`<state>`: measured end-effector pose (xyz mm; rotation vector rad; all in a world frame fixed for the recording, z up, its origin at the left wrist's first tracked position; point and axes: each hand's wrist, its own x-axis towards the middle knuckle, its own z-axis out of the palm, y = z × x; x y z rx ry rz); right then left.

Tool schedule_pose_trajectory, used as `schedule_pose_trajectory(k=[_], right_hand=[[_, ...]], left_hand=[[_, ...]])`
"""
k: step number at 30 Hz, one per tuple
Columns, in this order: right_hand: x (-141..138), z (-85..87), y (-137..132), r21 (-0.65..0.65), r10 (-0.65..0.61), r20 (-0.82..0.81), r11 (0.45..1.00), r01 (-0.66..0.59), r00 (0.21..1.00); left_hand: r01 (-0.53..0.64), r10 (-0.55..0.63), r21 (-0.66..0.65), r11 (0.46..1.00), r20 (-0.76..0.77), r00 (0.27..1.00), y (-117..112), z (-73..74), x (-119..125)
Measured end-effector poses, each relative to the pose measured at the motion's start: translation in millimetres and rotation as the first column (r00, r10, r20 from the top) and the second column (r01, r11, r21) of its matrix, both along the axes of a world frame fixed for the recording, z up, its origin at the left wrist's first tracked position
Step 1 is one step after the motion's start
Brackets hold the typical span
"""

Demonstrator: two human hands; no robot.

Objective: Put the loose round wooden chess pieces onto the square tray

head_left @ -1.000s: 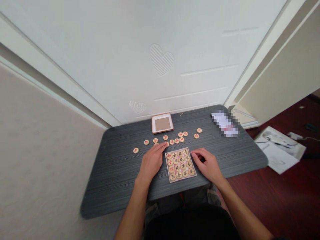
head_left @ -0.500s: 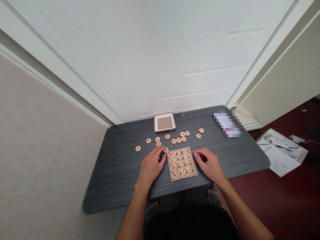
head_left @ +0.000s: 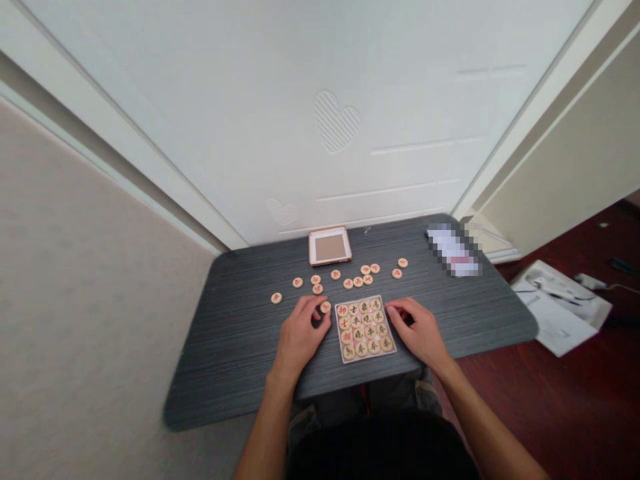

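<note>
My left hand [head_left: 303, 333] is closed in a pinch on a round wooden Chinese chess piece [head_left: 325, 307] with a red character. The piece is just left of a shallow square box [head_left: 369, 357], its red marking facing up. Rows of round pieces fill the box, mostly with black characters, and a few red ones run down its left column. Beside the box's upper right side, my right hand [head_left: 416, 328] has curled fingers with their tips at the rim. Whether those fingers grip the rim I cannot tell.
Several loose red-marked pieces [head_left: 335, 274] lie scattered across the dark table [head_left: 230, 360] beyond the box. An open box lid [head_left: 330, 245] rests against the back by the white door. A blurred-out white item [head_left: 453, 250] is at the right. White packaging [head_left: 560, 307] sits on the floor.
The red-marked piece has shifted slightly left and toward me, away from the box corner, with my left thumb and index finger around it. My right hand has stayed at the box.
</note>
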<state>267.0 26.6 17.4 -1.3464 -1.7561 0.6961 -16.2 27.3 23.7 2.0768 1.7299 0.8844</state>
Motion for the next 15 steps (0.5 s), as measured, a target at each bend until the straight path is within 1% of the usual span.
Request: schedule_pose_trajectory(k=[3, 5, 11, 15], right_hand=[[0, -0.9, 0, -0.003, -0.007, 0.007, 1.000, 0.007, 1.000], [0, -1.8, 1, 0.001, -0.008, 0.013, 1.000, 0.008, 1.000], [0, -2.5, 1, 0.010, 0.000, 0.024, 1.000, 0.000, 1.000], [0, -1.8, 1, -0.003, 0.002, 0.023, 1.000, -0.002, 1.000]], left_hand=[[-0.013, 0.011, 0.020, 1.000, 0.102, 0.995, -5, 0.7, -3], [-0.021, 0.018, 0.018, 1.000, 0.135, 0.991, -9, 1.7, -3], [0.027, -0.022, -0.037, 0.999, 0.129, 0.991, -13, 0.8, 2], [0.017, -0.012, -0.046, 0.999, 0.100, 0.995, -11, 0.3, 5]])
